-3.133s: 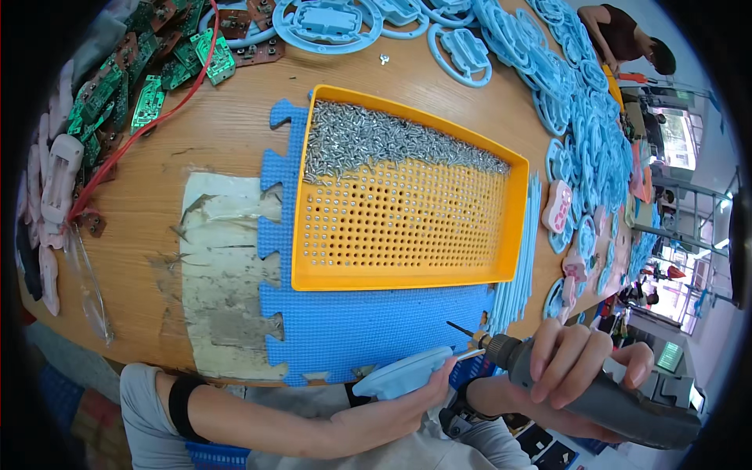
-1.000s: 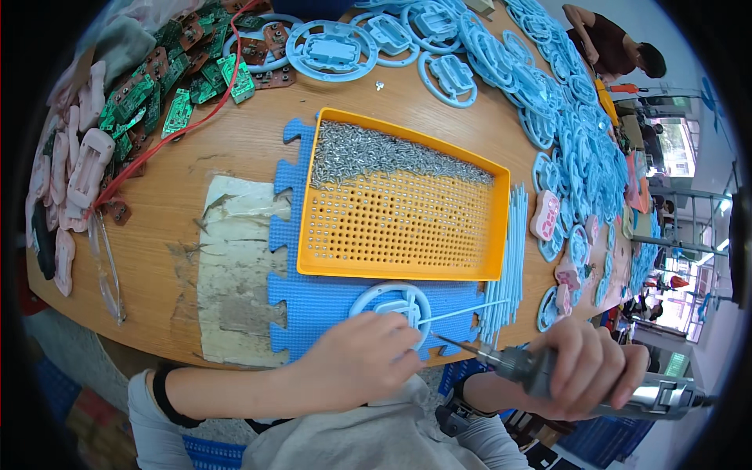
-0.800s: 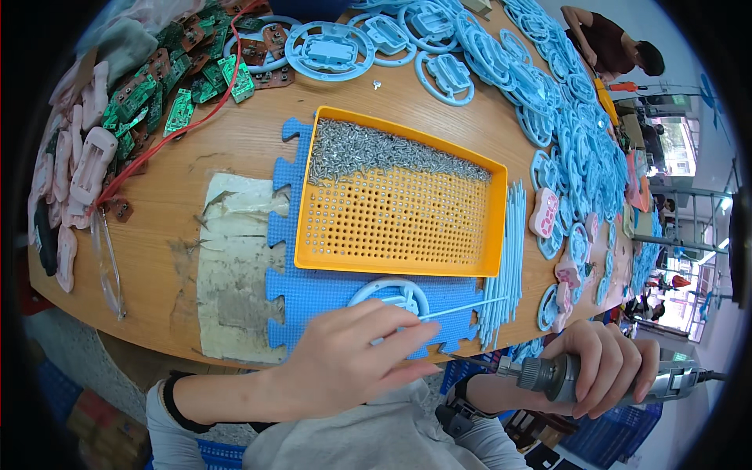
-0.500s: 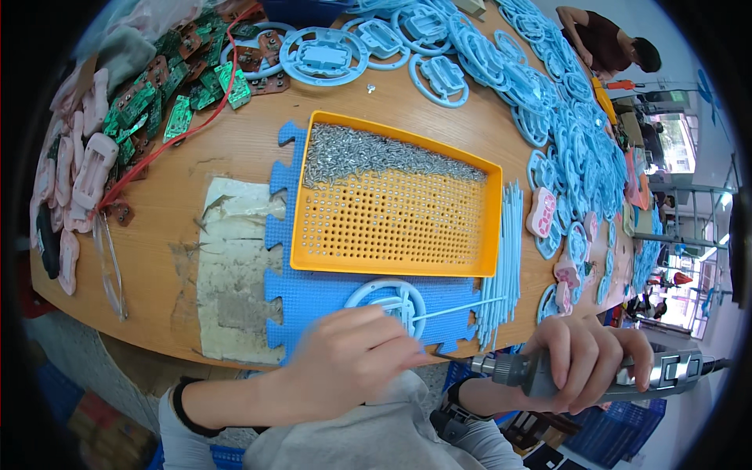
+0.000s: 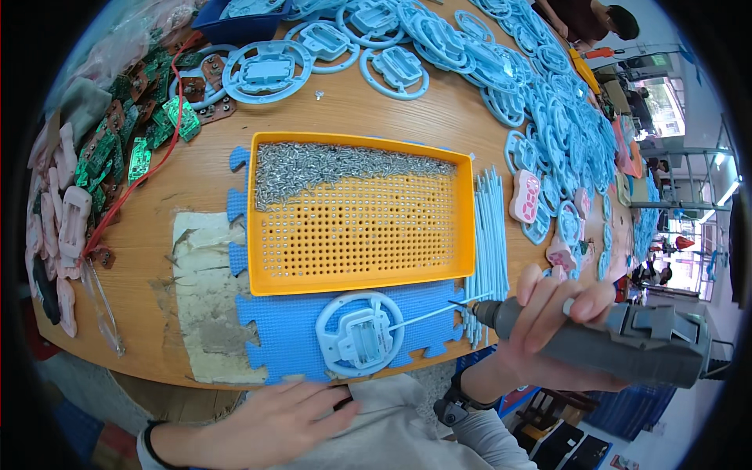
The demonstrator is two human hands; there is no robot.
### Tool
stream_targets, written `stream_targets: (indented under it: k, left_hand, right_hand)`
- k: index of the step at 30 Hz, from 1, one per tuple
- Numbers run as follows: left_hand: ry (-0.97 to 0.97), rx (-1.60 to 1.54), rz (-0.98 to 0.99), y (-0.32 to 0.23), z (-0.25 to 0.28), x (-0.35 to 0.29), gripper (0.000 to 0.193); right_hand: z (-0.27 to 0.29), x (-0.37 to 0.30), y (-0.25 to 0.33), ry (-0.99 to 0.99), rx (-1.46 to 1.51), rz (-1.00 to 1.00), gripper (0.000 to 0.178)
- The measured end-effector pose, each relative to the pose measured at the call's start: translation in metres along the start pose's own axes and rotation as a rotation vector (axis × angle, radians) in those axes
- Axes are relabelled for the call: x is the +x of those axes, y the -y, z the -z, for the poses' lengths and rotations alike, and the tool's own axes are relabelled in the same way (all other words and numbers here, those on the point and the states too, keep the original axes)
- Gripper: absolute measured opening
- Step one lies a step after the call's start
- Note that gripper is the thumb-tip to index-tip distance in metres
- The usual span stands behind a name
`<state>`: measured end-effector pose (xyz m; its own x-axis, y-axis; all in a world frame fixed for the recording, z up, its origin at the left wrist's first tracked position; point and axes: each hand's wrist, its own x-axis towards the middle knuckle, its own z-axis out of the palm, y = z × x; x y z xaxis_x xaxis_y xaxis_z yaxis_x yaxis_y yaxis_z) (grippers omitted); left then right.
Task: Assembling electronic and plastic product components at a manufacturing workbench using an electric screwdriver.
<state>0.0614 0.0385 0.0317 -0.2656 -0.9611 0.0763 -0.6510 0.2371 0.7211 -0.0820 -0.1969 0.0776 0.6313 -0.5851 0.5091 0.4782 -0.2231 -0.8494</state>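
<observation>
My right hand [image 5: 560,321] is wrapped round a dark grey electric screwdriver [image 5: 627,337], its thin bit pointing left over the edge of the blue foam mat [image 5: 282,321]. My left hand [image 5: 274,423] is low at the table's front edge, fingers stretched out loosely. A small dark patch shows by its fingertips; I cannot make out what it is. Just beyond that hand, a light-blue ring-shaped plastic part [image 5: 321,337] lies on the mat, apart from both hands. From its right side a thin blue rod [image 5: 427,315] runs toward the screwdriver's tip.
Behind the ring part stands a yellow perforated tray [image 5: 360,288] with many small screws heaped along its far side. A bundle of blue rods [image 5: 489,235] lies to its right. Circuit boards [image 5: 141,160] and pink shells [image 5: 74,223] are piled left; blue ring parts [image 5: 270,70] spread behind and right.
My left hand has drawn back toward me, uncovering the ring part. The screwdriver in my right hand has risen and its bit now lies nearer the rod. The view has shifted.
</observation>
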Motion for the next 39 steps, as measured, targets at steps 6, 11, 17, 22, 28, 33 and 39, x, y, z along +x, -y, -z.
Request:
stream_targets:
  k: [6, 11, 17, 22, 28, 33, 39]
  left_hand:
    - [0.016, 0.456, -0.219, 0.033, -0.03, 0.065, 0.053]
    - [0.023, 0.481, -0.237, 0.042, -0.041, 0.074, 0.052]
    - [-0.028, 0.398, -0.241, 0.046, -0.041, 0.076, 0.044]
    - [-0.019, 0.377, -0.228, 0.045, -0.041, 0.077, 0.042]
    - [-0.007, 0.314, -0.21, 0.045, -0.043, 0.076, 0.04]
    - [0.002, 0.336, -0.217, 0.045, -0.039, 0.076, 0.042]
    - [0.015, 0.366, -0.219, 0.044, -0.038, 0.075, 0.045]
  right_hand:
    - [0.005, 0.009, -0.02, -0.031, -0.019, -0.013, 0.08]
    - [0.012, 0.002, -0.042, -0.05, 0.1, 0.007, 0.095]
    - [0.015, -0.002, -0.05, -0.08, 0.097, 0.027, 0.094]
    - [0.016, -0.004, -0.054, -0.081, 0.111, -0.012, 0.096]
    - [0.018, -0.007, -0.056, -0.035, 0.13, -0.047, 0.085]
    - [0.018, -0.01, -0.056, -0.013, 0.049, -0.038, 0.08]
    - [0.015, -0.005, -0.063, -0.072, 0.124, 0.029, 0.087]
